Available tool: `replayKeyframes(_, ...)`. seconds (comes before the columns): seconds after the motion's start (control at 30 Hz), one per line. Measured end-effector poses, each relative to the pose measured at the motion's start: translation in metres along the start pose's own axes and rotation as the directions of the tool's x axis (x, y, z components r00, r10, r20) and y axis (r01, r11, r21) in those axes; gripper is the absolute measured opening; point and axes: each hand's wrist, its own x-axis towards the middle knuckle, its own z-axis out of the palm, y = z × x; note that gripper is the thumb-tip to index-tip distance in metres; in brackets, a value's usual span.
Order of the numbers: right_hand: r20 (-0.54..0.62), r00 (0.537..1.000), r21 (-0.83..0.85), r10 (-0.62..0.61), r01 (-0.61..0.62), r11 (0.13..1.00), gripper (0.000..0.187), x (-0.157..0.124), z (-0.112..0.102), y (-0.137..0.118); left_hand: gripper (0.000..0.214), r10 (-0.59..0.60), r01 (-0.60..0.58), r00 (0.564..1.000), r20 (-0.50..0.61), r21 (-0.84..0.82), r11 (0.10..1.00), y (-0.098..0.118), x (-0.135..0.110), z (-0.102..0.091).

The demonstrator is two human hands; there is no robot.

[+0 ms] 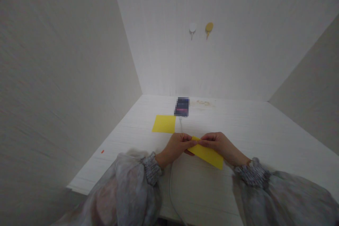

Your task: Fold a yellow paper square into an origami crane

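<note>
Between my two hands is a strip of yellow paper (pixel 209 154), held just above the white table and slanting down to the right. My left hand (pixel 178 145), with a ring on one finger, pinches its upper left end between thumb and fingers. At the upper edge my right hand (pixel 217 144) pinches the same paper, its thumb tip close to the left thumb. Whether the strip is folded double I cannot tell. A second yellow sheet (pixel 164 124) lies flat on the table beyond my left hand.
A blurred-out phone-like device (pixel 182 107) lies near the back wall, with a white cable (pixel 171 187) running toward the front edge. White (pixel 192 27) and yellow (pixel 209 27) hooks are on the wall. A small orange scrap (pixel 102 152) lies left on the table (pixel 127 130). Walls enclose both sides.
</note>
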Motion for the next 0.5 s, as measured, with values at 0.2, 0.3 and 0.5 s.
replayKeyframes(0.2,-0.007,1.000,0.025,0.012,-0.012,1.000,0.021,-0.0014,0.0007,-0.0041,0.026,0.012,-0.012,0.999,0.030,-0.016,1.000,-0.0026,0.0014,-0.0011)
replayKeyframes(0.3,-0.004,1.000,0.038,0.013,-0.012,0.999,0.021,-0.0017,0.0009,-0.0043,0.025,0.026,-0.025,0.999,0.029,-0.010,1.000,-0.0034,0.0012,-0.0016)
replayKeyframes(0.5,-0.011,1.000,0.037,0.024,-0.024,0.999,0.020,0.0001,0.0004,-0.0023,0.025,0.016,-0.016,1.000,0.019,-0.015,1.000,-0.0037,0.0010,-0.0016)
